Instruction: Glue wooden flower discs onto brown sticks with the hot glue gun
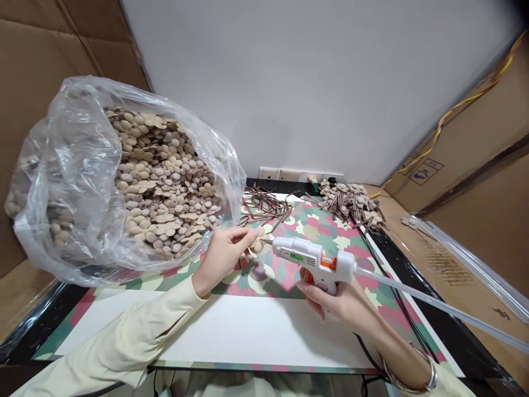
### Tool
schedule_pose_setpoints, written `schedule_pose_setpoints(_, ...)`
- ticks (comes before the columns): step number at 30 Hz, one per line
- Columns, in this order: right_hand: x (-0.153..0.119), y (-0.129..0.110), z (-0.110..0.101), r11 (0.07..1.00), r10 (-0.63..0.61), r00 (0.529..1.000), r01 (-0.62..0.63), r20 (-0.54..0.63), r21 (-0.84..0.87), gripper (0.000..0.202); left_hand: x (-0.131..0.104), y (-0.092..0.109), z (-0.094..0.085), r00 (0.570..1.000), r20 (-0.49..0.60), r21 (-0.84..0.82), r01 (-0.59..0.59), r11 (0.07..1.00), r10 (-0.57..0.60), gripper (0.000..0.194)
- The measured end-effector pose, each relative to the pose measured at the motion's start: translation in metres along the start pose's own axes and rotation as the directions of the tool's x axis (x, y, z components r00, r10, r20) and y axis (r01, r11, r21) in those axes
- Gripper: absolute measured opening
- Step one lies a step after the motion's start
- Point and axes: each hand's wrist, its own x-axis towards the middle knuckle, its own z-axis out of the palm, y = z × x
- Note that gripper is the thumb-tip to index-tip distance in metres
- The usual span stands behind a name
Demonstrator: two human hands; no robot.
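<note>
One hot-glue gun [295, 253], clasped by the right hand [341, 302], points left, nozzle [268, 241] beside the flower cutout [258, 246] the left hand [222, 255] pinches.

No words, brands or numbers can be read clearly. The carton [481, 140] at the right bears a framed sign [426, 171] with a dark pictogram, its small characters too blurred to read, while rows of faint print [450, 269] on the cardboard [430, 242] below are illegible too. The glue gun [295, 251] carries a green label [296, 257] whose marks are too small to make out.
</note>
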Motion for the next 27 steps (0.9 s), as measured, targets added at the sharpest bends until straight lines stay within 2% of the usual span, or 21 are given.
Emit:
schedule_pose_setpoints(6,-0.0004,-0.0003,0.0003,1.000,0.001,1.000,-0.001,-0.002,-0.004,0.017,0.0002,-0.0019,-0.0002,1.000,-0.018,0.000,0.015,1.000,-0.015,0.030)
schedule_pose_setpoints(14,-0.0013,0.0004,0.0002,1.000,0.018,1.000,-0.018,-0.015,0.009,0.017,0.0009,0.0025,0.0004,0.995,-0.049,-0.099,0.077,0.992,-0.082,0.031)
schedule_pose_setpoints(27,-0.0014,0.0012,-0.0008,0.999,0.012,1.000,-0.013,-0.015,-0.035,0.021,0.0031,0.0009,-0.0020,0.990,0.071,-0.238,0.139,0.961,-0.125,0.033)
